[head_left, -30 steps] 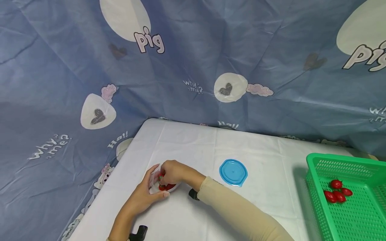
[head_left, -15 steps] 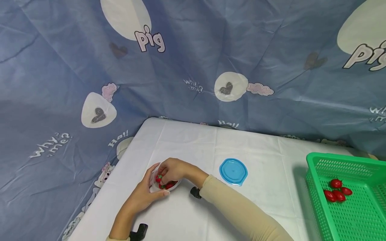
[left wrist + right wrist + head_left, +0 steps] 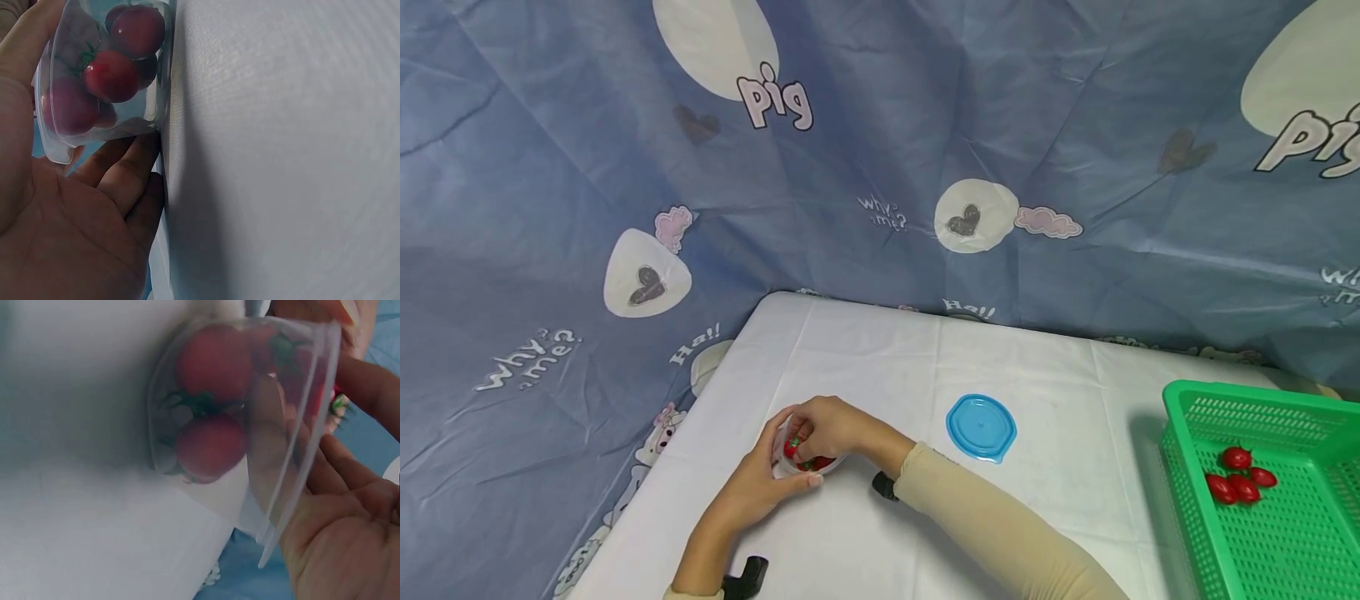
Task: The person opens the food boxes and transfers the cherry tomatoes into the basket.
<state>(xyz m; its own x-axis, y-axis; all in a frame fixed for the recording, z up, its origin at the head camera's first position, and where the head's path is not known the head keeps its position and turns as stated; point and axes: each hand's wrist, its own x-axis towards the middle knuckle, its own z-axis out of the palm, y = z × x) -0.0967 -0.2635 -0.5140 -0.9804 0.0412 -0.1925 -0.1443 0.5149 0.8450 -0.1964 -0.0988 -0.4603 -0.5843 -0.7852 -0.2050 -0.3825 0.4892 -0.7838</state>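
My left hand (image 3: pixel 758 487) holds a small clear plastic container (image 3: pixel 215 509), thumb on the near side and fingers round the far side. Several red cherry tomatoes (image 3: pixel 112 76) with green stems lie inside it. In the head view my right hand (image 3: pixel 831 427) reaches in from above. Its thumb and fingers pinch at a tomato (image 3: pixel 792 448) by the container's left side. Through the clear wall, the right wrist view shows one finger down inside the container beside two tomatoes (image 3: pixel 212 448). The right hand covers part of the contents in the head view.
A blue plastic lid (image 3: pixel 981 427) lies flat on the white tablecloth (image 3: pixel 880 358), right of the container. At the right edge stands a green slotted basket (image 3: pixel 1292 533) with several red tomatoes (image 3: pixel 1236 477). A blue patterned curtain (image 3: pixel 850 167) hangs behind the table.
My right fingers shift slightly left within the container, and a tomato at its left side shows more than a second ago. The left hand, lid and basket stay in place.
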